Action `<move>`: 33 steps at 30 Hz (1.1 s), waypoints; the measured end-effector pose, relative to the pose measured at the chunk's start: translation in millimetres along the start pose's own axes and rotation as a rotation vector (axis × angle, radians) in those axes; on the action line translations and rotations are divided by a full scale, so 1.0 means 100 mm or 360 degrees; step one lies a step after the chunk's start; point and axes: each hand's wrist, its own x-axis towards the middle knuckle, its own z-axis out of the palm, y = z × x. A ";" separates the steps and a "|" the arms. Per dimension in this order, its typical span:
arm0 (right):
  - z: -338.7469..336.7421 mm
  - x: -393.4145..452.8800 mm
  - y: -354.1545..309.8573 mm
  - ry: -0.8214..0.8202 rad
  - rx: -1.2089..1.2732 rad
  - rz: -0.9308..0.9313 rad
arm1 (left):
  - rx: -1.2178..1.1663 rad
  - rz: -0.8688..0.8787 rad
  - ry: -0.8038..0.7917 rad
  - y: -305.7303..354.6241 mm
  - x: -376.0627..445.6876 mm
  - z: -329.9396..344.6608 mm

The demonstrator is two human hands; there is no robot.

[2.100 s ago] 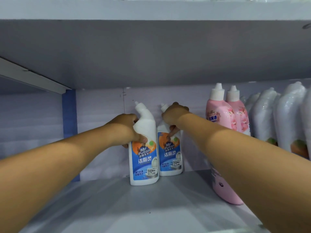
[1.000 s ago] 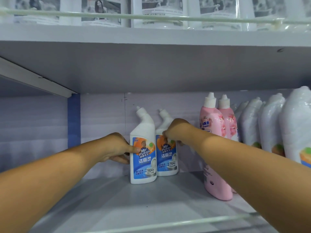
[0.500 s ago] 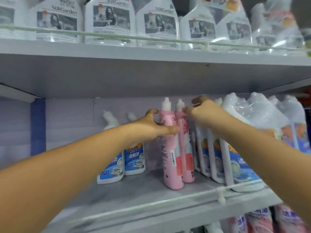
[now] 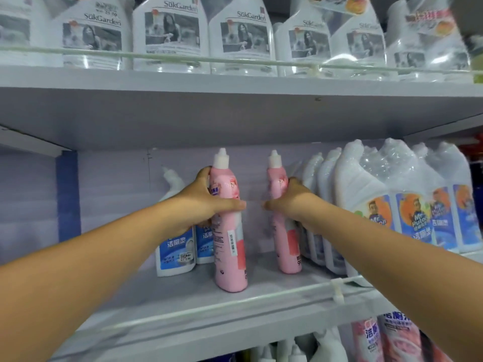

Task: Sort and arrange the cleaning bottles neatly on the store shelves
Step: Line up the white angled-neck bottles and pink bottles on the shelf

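Note:
Two pink bottles with white caps stand upright on the middle shelf (image 4: 183, 304). My left hand (image 4: 206, 202) grips the nearer pink bottle (image 4: 230, 246) around its upper body. My right hand (image 4: 290, 202) grips the farther pink bottle (image 4: 286, 246) the same way. A gap of bare shelf separates the two bottles. Behind my left hand stand two white angled-neck toilet cleaner bottles (image 4: 175, 246) with blue labels, partly hidden by my wrist and the nearer pink bottle.
Shrink-wrapped packs of white toilet cleaner bottles (image 4: 392, 205) fill the shelf's right side. A thin guard rail (image 4: 261, 296) runs along the shelf's front edge. Large clear SukGarden bottles (image 4: 170, 35) line the upper shelf. More pink bottles (image 4: 366, 340) show on the shelf below.
Both hands left the white cleaner bottles and moved right onto the pink pair. The pink bottles, side by side half a second ago, now stand apart, the left one shifted left.

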 end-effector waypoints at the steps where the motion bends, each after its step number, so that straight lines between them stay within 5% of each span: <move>1: 0.02 0.00 0.02 0.0012 -0.0026 0.0020 | 0.0011 -0.0004 0.0014 -0.03 -0.04 -0.08; 14: 0.28 -0.40 -0.30 -0.0280 0.0282 -0.0187 | -0.0065 -0.0069 0.0029 -0.37 -0.33 -0.55; 22: 0.38 -0.72 -0.17 -0.0153 0.0190 -0.0161 | -0.0092 -0.0184 0.0008 -0.51 -0.49 -0.42; 33: -1.24 -1.50 -0.13 -0.0182 0.0501 -0.0643 | 0.0010 0.0310 0.0302 0.77 -1.52 0.37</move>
